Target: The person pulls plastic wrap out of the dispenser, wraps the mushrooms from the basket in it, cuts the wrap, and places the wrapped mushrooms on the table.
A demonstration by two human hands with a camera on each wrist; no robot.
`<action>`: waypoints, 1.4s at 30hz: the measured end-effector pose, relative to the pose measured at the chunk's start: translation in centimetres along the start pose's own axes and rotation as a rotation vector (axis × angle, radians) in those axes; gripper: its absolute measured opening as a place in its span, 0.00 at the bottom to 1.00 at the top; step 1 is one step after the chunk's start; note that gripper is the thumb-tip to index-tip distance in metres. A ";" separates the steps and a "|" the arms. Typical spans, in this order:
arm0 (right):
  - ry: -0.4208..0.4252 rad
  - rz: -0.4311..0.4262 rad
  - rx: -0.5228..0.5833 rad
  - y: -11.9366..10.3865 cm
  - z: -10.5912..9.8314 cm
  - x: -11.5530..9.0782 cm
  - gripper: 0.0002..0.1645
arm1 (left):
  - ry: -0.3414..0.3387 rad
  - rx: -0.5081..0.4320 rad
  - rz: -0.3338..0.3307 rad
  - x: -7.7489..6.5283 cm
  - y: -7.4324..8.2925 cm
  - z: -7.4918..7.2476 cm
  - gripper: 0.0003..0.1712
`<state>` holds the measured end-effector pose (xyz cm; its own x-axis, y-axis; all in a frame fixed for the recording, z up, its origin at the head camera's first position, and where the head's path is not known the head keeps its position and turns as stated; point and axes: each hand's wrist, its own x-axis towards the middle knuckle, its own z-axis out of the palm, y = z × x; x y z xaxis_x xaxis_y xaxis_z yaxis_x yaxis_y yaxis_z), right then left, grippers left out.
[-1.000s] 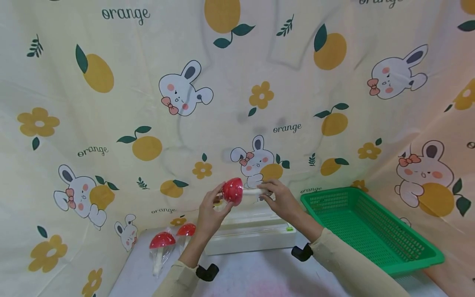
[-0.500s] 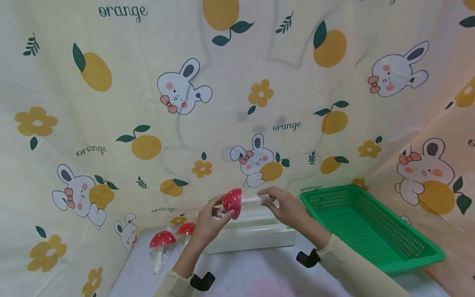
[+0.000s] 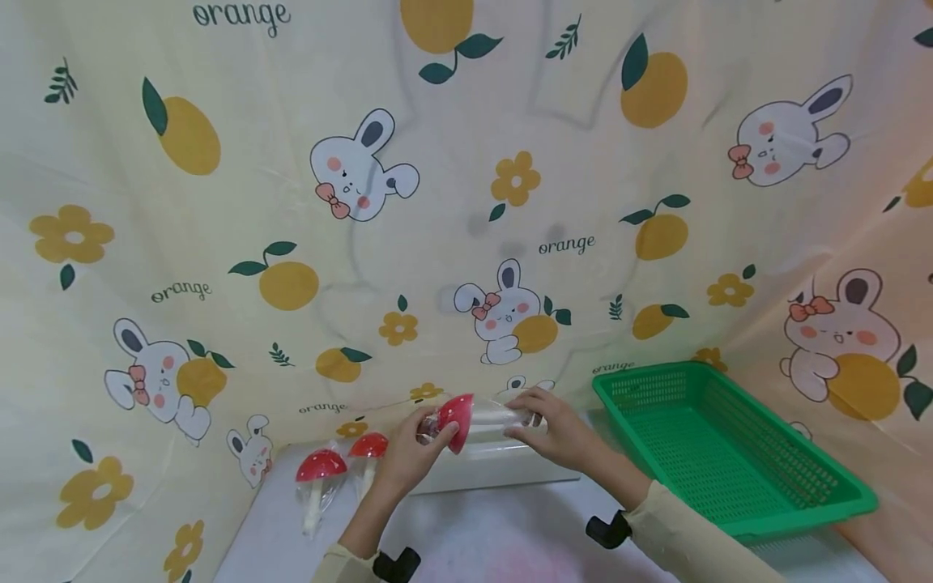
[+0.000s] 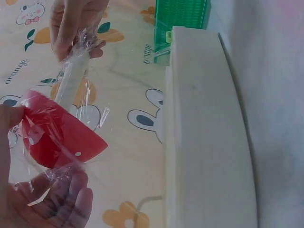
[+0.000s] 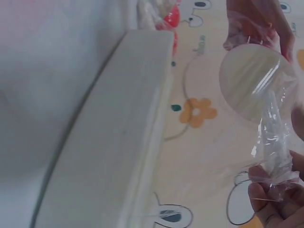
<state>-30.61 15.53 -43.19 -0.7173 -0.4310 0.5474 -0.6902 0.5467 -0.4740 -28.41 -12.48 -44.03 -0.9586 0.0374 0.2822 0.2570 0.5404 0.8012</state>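
In the head view a toy mushroom with a white-dotted red cap (image 3: 455, 423) is held sideways above a white cling film dispenser (image 3: 496, 471). My left hand (image 3: 410, 457) grips the cap, thumb on its front and fingers behind. At the other end, my right hand (image 3: 560, 427) pinches the gathered plastic film (image 5: 275, 137) around the tip of the pale stem (image 4: 73, 78). Clear film covers the cap and stem. The right wrist view shows the cap's pale, round underside (image 5: 254, 80).
On the table's left lie two film-wrapped toy mushrooms, one in front (image 3: 321, 478) and one behind (image 3: 368, 449). A green plastic basket (image 3: 736, 453) stands on the right. Behind hangs a cloth (image 3: 437, 267) printed with rabbits and oranges.
Both hands have lowered the mushroom toward the dispenser, keeping their hold on the cap and the stem end. The wrapped mushrooms and the basket stay in place.
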 end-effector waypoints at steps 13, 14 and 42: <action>0.026 0.027 -0.013 1.5 2.9 -1.3 0.23 | -0.035 -0.027 -0.101 -0.4 -1.8 0.9 0.37; 0.035 0.031 -0.014 1.5 3.0 -1.4 0.21 | -0.039 -0.039 -0.114 -0.5 -1.8 1.0 0.37; 0.029 0.022 -0.016 3.9 5.8 -1.7 0.18 | -0.203 -0.016 0.114 -0.2 -5.9 0.3 0.50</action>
<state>-32.58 14.25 -49.93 -0.7293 -0.3977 0.5567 -0.6723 0.5676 -0.4752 -29.73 -15.42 -48.93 -0.9279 0.2667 0.2605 0.3653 0.5100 0.7788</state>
